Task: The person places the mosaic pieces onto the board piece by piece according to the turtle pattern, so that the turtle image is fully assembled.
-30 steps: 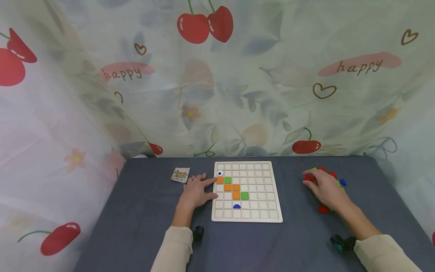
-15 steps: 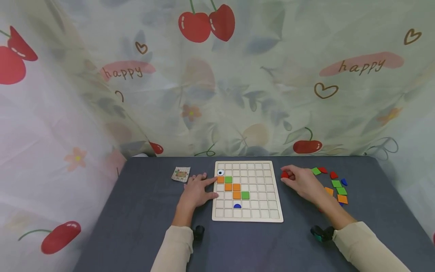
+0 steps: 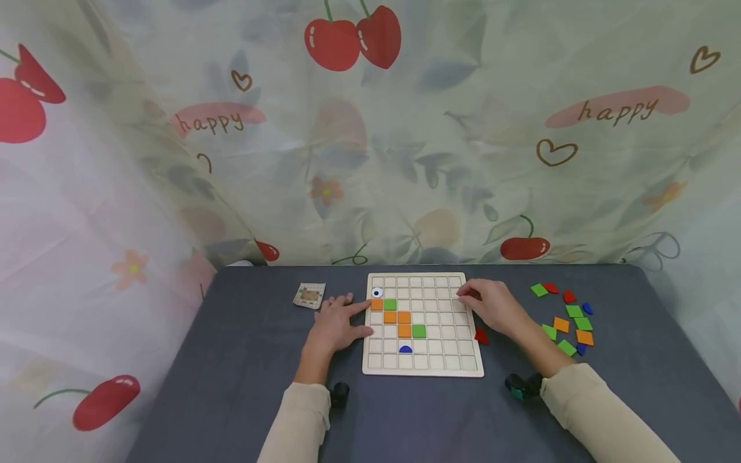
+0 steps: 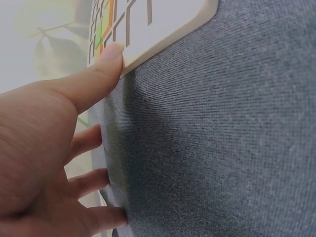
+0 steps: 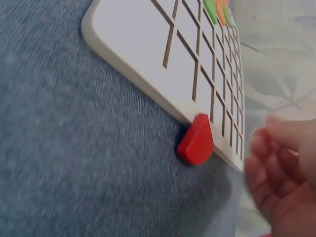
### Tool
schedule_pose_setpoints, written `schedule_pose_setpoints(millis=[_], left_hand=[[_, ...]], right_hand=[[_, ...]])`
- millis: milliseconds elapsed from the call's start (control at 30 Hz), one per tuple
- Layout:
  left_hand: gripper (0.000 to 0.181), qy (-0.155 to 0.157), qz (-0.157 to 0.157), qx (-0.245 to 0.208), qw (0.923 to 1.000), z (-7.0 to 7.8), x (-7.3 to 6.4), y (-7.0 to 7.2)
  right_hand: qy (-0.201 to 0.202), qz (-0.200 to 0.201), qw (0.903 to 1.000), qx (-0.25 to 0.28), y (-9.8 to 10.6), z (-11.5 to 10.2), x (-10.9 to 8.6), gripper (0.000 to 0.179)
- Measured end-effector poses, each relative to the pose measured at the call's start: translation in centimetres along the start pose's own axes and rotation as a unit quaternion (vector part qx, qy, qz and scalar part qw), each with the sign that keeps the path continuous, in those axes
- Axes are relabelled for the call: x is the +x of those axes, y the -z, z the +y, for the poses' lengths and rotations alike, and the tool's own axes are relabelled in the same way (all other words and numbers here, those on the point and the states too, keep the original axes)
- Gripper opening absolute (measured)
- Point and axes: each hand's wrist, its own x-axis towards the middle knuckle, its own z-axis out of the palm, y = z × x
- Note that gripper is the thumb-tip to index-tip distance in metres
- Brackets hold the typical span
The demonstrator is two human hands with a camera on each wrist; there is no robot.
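Observation:
A pale wooden grid board [image 3: 444,365] lies on the dark table. In its cells sit orange square tiles [image 3: 390,317], green ones [image 3: 390,304], a blue half-round piece [image 3: 406,349] and a white eye piece [image 3: 377,292]. My left hand [image 3: 334,323] rests at the board's left side, thumb on its edge [image 4: 110,51]. Over the right edge is my right hand [image 3: 492,305], loosely bent, with no piece showing between its fingers [image 5: 281,170]. Below it a red teardrop-shaped piece [image 5: 199,140] leans tilted against the board's edge, apart from the hand.
Loose green tiles [image 3: 566,347], orange tiles [image 3: 585,337], red pieces [image 3: 570,296] and blue pieces [image 3: 587,308] are scattered on the table at right. A small printed card [image 3: 309,295] lies left of the board. A patterned curtain [image 3: 405,161] hangs behind the table.
My right hand has moved left from the loose pieces to the board with a red piece and has let go of it at the edge. The left hand stays put.

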Motion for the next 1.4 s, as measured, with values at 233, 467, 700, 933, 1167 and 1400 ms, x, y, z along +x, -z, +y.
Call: schedule_pose_setpoints(millis=[233,467,700,933,1167,1400], left_hand=[[0.066,0.004,0.007,-0.001,1.0,-0.1,0.0,0.1],[0.066,0.004,0.005,0.001,1.0,-0.3,0.0,0.0],[0.065,0.004,0.004,-0.008,0.9999,-0.5,-0.1,0.0],[0.066,0.003,0.002,-0.007,1.0,-0.3,0.0,-0.1],[0.066,0.001,0.004,-0.001,1.0,-0.1,0.1,-0.2],[0.066,0.001,0.003,-0.005,1.0,0.0,0.1,-0.1]], right_hand=[[-0.037,-0.068,0.997,-0.006,0.7,1.3,-1.7,0.011],[-0.058,-0.099,0.9933,-0.01,1.0,2.0,-3.6,0.032],[-0.063,-0.092,0.9937,-0.011,0.4,1.9,-4.5,0.038],[-0.059,-0.083,0.9947,-0.014,-0.1,1.7,-4.9,0.029],[-0.039,-0.065,0.9969,-0.02,0.0,1.3,-4.5,0.024],[-0.027,-0.058,0.9979,-0.014,0.3,-0.1,-2.9,0.022]])
